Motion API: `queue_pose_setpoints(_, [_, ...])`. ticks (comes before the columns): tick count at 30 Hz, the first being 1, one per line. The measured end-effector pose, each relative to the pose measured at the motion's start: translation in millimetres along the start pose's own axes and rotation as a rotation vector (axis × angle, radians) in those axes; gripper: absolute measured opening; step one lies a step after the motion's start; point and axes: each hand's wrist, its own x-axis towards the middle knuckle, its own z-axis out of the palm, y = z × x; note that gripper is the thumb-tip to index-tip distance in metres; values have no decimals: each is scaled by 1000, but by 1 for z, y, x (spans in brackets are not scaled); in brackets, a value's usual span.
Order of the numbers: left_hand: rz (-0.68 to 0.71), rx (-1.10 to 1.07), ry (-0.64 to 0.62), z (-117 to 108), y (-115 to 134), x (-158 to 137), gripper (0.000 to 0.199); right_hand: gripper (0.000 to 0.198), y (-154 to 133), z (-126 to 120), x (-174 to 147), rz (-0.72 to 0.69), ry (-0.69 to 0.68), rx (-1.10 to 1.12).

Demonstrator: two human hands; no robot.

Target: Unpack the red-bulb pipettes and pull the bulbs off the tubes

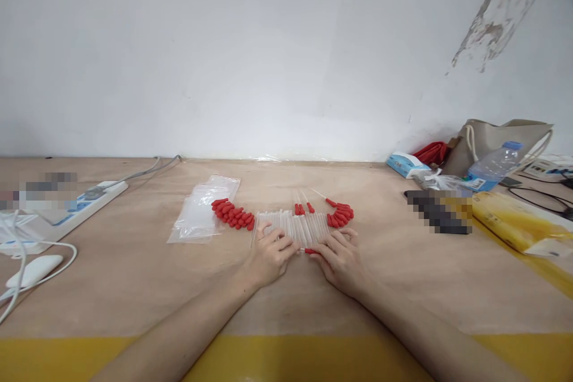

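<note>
Between my hands is a thin clear tube with a red end piece (308,251). My left hand (274,253) pinches its clear side, while the fingertips of my right hand (341,255) close on the red end. Just beyond them lies a row of clear thin tubes (298,227), side by side. A fanned pile of red pieces (231,213) sits to the left of the row. Another red cluster (341,215) curves along the right. Behind the row, several tubes with red ends (310,208) point toward the wall. My fingers cover part of the row's near edge.
Clear plastic bags (201,209) lie left of the red pile. A power strip (89,209) and white mouse (34,271) are at far left. To the right are a tissue pack (406,164), a bottle (496,166), a grey bag (487,134) and a yellow packet (514,224).
</note>
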Motion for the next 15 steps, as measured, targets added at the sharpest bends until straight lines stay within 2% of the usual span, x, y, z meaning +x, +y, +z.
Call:
queue_pose_setpoints(5, [27,-5,-4,-4,1,1,15,13,2,-2,-4,2,-12,15])
queue_pose_setpoints(11, [65,-12,65,-2,0,0,13,15,4,-1,-6,-17,-11,40])
queue_pose_setpoints(15, [75,-16,66,-2,0,0,12,13,3,-5,-5,-36,-9,52])
